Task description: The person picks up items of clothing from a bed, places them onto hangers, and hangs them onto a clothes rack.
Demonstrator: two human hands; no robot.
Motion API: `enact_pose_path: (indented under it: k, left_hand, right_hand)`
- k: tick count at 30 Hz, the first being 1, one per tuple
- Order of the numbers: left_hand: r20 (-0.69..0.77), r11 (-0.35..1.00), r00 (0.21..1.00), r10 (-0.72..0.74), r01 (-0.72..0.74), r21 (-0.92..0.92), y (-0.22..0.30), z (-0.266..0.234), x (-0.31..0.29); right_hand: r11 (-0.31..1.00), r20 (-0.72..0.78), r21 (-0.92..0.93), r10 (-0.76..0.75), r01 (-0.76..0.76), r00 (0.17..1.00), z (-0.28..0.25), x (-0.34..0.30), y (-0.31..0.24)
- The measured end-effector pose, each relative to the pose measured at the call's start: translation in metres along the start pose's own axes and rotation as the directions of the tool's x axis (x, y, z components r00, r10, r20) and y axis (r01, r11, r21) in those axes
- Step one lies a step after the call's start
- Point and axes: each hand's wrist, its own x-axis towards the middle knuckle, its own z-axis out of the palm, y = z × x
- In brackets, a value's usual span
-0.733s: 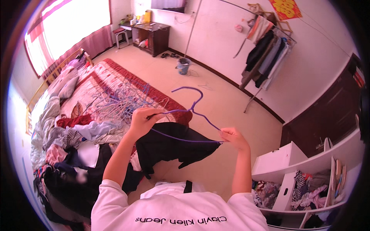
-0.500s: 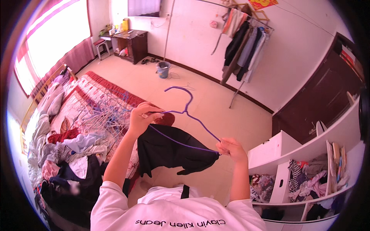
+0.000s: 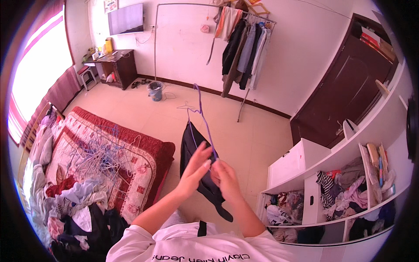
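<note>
A purple clothes hanger (image 3: 207, 130) is held out in front of me, tilted almost edge-on with its hook at the far end. My right hand (image 3: 226, 178) is closed around its near corner. A black garment (image 3: 189, 144) drapes along the hanger and hangs below both hands; its exact kind is hard to make out. Beside the right hand, my left hand (image 3: 195, 172) has its fingers stretched out over the cloth, not wrapped round the hanger. Part of the garment is hidden behind my hands.
A bed (image 3: 144, 187) on the left bears a heap of hangers (image 3: 102, 153) and piled clothes (image 3: 83, 218). Open shelves (image 3: 312, 205) with clothes stand at the right. Further off are a clothes rack (image 3: 157, 43), a blue bin (image 3: 155, 92) and a door (image 3: 345, 83).
My left hand has let go of the hanger's far side and come right, beside my right hand. The hanger and garment have swung from broadside to nearly edge-on. My view has shifted right.
</note>
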Motion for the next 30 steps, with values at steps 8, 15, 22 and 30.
enact_pose_path:
  k: [8,15,22,30]
  left_hand:
    - [0.092,0.993,0.991,0.102,-0.106,0.049,-0.015,-0.039,0.075]
    - [0.170,0.998,0.984,0.059,-0.055,-0.028,0.008,-0.090,0.150]
    - [0.238,0.996,0.968,0.081,-0.087,0.014,0.016,-0.130,0.205]
    - [0.212,0.997,0.975,0.066,-0.071,0.017,-0.007,-0.152,0.284]
  right_hand:
    - [0.912,-0.200,-0.313,-0.336,0.265,0.921,0.038,0.096,0.027]
    - [0.866,-0.223,-0.422,-0.387,0.270,0.895,0.061,0.179,0.008]
    - [0.821,-0.306,-0.427,-0.524,0.378,0.795,0.080,0.245,0.012]
    - [0.824,-0.341,-0.445,-0.517,0.349,0.785,0.057,0.322,0.003]
